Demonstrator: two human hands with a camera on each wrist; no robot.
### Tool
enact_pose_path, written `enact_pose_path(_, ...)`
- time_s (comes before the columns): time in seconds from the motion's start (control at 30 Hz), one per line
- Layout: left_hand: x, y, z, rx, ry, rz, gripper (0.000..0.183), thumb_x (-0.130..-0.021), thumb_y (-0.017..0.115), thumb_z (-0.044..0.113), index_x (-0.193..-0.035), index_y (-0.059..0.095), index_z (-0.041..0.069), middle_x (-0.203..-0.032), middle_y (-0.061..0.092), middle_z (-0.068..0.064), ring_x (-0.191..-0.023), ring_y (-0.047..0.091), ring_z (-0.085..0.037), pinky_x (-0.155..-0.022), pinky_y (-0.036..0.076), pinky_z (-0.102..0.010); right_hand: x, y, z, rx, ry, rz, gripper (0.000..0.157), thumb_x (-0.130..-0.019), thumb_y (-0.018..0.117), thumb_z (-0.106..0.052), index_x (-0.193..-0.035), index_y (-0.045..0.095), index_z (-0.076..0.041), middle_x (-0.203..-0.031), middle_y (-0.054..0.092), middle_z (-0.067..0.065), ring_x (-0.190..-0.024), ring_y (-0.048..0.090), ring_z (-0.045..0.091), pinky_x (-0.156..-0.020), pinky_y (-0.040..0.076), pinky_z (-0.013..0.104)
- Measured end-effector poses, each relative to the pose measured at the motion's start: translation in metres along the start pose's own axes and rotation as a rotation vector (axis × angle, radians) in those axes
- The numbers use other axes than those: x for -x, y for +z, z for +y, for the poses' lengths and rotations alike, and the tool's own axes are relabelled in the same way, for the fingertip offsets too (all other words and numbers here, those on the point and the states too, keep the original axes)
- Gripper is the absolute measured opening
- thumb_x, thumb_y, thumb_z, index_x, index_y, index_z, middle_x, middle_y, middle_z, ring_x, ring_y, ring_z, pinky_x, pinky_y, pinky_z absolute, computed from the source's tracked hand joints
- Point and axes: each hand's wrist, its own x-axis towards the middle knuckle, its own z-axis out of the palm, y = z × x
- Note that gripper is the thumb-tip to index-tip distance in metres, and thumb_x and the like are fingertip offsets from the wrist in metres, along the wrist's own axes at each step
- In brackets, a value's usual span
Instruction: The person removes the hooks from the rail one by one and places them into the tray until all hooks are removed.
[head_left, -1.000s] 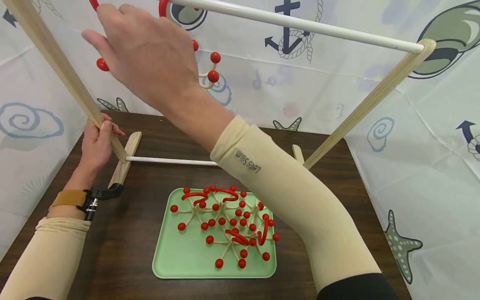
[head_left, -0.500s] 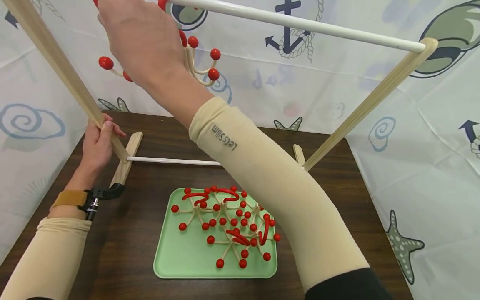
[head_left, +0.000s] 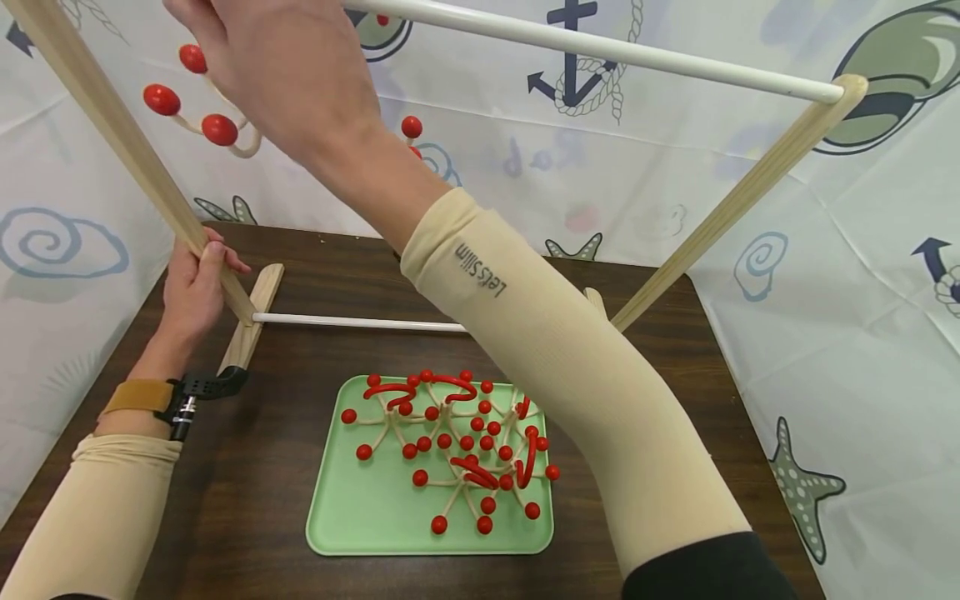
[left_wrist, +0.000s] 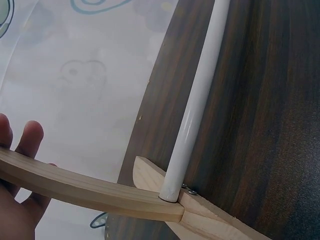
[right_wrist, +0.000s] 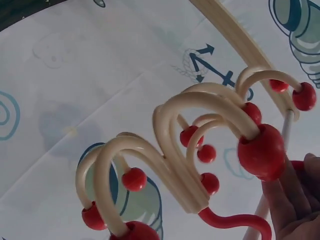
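My left hand [head_left: 195, 279] grips the left wooden upright [head_left: 127, 142] of a stand, low down near its foot; in the left wrist view, fingers [left_wrist: 31, 137] show beyond the wood. My right hand [head_left: 292, 75] is up at the left end of the white top rod [head_left: 600, 46], fingertips out of the head view. In the right wrist view, its fingers [right_wrist: 280, 200] hold a red hook [right_wrist: 232, 221] beside the rod. That hook belongs to a hanger [right_wrist: 172, 125] of curved cream prongs tipped with red balls, seen either side of the hand from above.
A green tray [head_left: 352, 525] on the dark wooden table [head_left: 225, 500] bears several similar red-hooked hangers [head_left: 465, 477]. The stand's lower white rod [head_left: 352, 321] runs behind it, and the right upright [head_left: 742, 200] slants up. A printed cloth [head_left: 480, 192] surrounds the table.
My right hand shifts up and left at the top rod. The hanger's balls turn: more show left of the hand, fewer right. My left hand and the tray stay put.
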Motion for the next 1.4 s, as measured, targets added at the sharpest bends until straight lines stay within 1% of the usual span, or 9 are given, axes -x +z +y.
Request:
enact_pose_path(0.13, 0.000, 0.000, 0.000, -0.009, -0.013, 0.004, 0.018, -0.107, 0.034, 0.029, -0.120, 0.042, 0.020, -0.093, 0.054, -0.003, -0.089, 0.060, -0.009, -0.089, 0.043, -0.036, 0.006, -0.002, 0.000, -0.113, -0.114, -0.012, 0.039, -0.105, 0.038, -0.041, -0.136, 0.058, -0.027, -0.126, 0.059, -0.010, -0.116, 0.050, 0.005, -0.095, 0.027, 0.007)
enact_pose_path(0.4, -0.002, 0.002, -0.001, -0.005, -0.007, 0.006, 0.019, -0.107, 0.035, 0.031, -0.121, 0.042, 0.020, -0.093, 0.054, -0.002, -0.089, 0.059, -0.008, -0.090, 0.042, -0.036, 0.015, -0.003, 0.006, -0.242, -0.300, -0.050, 0.040, -0.105, 0.043, -0.038, -0.139, 0.056, -0.022, -0.127, 0.060, -0.007, -0.117, 0.048, 0.007, -0.096, 0.026, 0.007)
enact_pose_path(0.57, -0.002, 0.002, -0.001, -0.004, -0.013, 0.003, 0.019, -0.107, 0.035, 0.030, -0.121, 0.042, 0.020, -0.094, 0.054, -0.003, -0.090, 0.060, -0.009, -0.092, 0.042, -0.038, 0.015, -0.004, 0.011, -0.275, -0.335, -0.017, 0.038, -0.104, 0.045, -0.039, -0.137, 0.058, -0.023, -0.126, 0.060, -0.010, -0.115, 0.047, 0.005, -0.094, 0.028, 0.007)
enact_pose_path(0.7, -0.001, 0.001, 0.001, -0.001, -0.026, -0.003, 0.019, -0.107, 0.035, 0.030, -0.122, 0.041, 0.021, -0.095, 0.053, -0.002, -0.091, 0.059, -0.008, -0.096, 0.041, -0.041, 0.018, -0.006, 0.011, -0.296, -0.364, -0.045, 0.039, -0.104, 0.044, -0.038, -0.137, 0.058, -0.021, -0.123, 0.062, -0.010, -0.112, 0.049, 0.004, -0.092, 0.029, 0.006)
enact_pose_path(0.9, -0.002, 0.001, 0.001, -0.005, -0.006, 0.018, 0.018, -0.107, 0.036, 0.028, -0.120, 0.045, 0.020, -0.092, 0.055, -0.003, -0.087, 0.058, -0.009, -0.089, 0.036, -0.033, 0.028, -0.010, 0.005, -0.448, -0.380, -0.149, 0.040, -0.103, 0.049, -0.034, -0.136, 0.058, -0.013, -0.121, 0.066, -0.006, -0.104, 0.058, 0.004, -0.090, 0.034, 0.007)
enact_pose_path(1.03, -0.003, 0.001, 0.001, -0.019, -0.022, 0.023, 0.015, -0.106, 0.039, 0.028, -0.112, 0.050, 0.019, -0.089, 0.057, 0.002, -0.086, 0.058, -0.006, -0.085, 0.036, -0.029, 0.037, -0.010, 0.002, -0.526, -0.403, -0.142, 0.037, -0.101, 0.054, -0.031, -0.131, 0.062, -0.011, -0.121, 0.067, -0.005, -0.100, 0.060, 0.002, -0.090, 0.035, 0.007)
enact_pose_path(1.1, -0.003, 0.002, 0.001, 0.031, -0.014, 0.029, 0.012, -0.106, 0.041, 0.026, -0.111, 0.050, 0.019, -0.088, 0.057, 0.004, -0.083, 0.058, -0.005, -0.081, 0.038, -0.027, 0.043, -0.010, 0.001, -0.560, -0.435, -0.130, 0.036, -0.101, 0.055, -0.031, -0.128, 0.064, -0.009, -0.119, 0.068, -0.004, -0.098, 0.060, 0.001, -0.088, 0.035, 0.007)
enact_pose_path(1.27, -0.003, 0.006, 0.007, 0.191, 0.199, 0.052, 0.021, -0.104, 0.044, 0.013, -0.119, 0.052, 0.003, -0.091, 0.058, 0.007, -0.082, 0.056, -0.008, -0.079, 0.041, -0.020, 0.061, -0.014, -0.005, -0.678, -0.496, -0.113, 0.030, -0.099, 0.059, -0.026, -0.119, 0.068, -0.005, -0.109, 0.070, -0.002, -0.092, 0.059, 0.001, -0.086, 0.036, 0.009)
enact_pose_path(1.4, 0.001, 0.008, 0.019, 0.114, 0.269, 0.086, 0.021, -0.102, 0.044, 0.014, -0.114, 0.056, 0.002, -0.091, 0.056, 0.014, -0.089, 0.050, -0.006, -0.084, 0.033, -0.020, 0.079, -0.018, -0.011, -0.825, -0.479, -0.137, 0.022, -0.097, 0.062, -0.020, -0.110, 0.071, -0.004, -0.099, 0.071, -0.002, -0.083, 0.058, 0.000, -0.082, 0.040, 0.011)
